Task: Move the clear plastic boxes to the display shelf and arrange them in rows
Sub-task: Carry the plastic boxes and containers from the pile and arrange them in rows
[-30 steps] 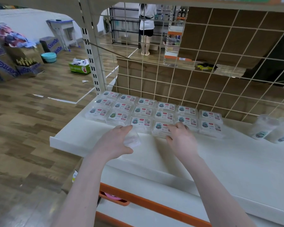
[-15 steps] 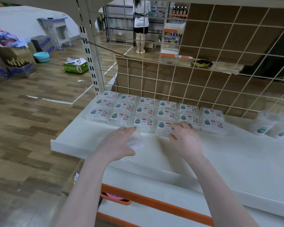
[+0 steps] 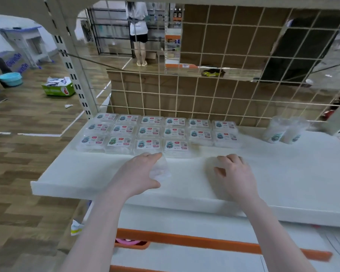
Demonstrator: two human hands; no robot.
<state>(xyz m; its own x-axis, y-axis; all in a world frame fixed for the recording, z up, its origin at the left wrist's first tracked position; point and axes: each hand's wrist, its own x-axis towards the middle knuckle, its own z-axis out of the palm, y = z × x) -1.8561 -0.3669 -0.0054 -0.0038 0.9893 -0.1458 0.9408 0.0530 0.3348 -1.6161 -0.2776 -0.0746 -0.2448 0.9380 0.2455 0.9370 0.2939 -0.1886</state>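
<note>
Several clear plastic boxes (image 3: 148, 132) with printed labels sit in three rows at the back left of the white display shelf (image 3: 283, 173). The front row ends at one box (image 3: 176, 148), with bare shelf to its right. My left hand (image 3: 137, 173) holds one more clear plastic box (image 3: 161, 168) just above the shelf, right in front of that row. My right hand (image 3: 236, 172) hovers over the bare shelf to the right of the front row, its fingers loosely curled and holding nothing.
Two clear labelled tubs (image 3: 283, 131) stand at the shelf's back right. A wire grid (image 3: 185, 95) backs the shelf and a slotted upright post (image 3: 75, 65) stands at its left. An orange-edged lower shelf (image 3: 185, 240) lies below. A person (image 3: 138, 32) stands far behind.
My right hand has left the last front-row box and moved right and back toward me. My left hand still holds its box, barely shifted.
</note>
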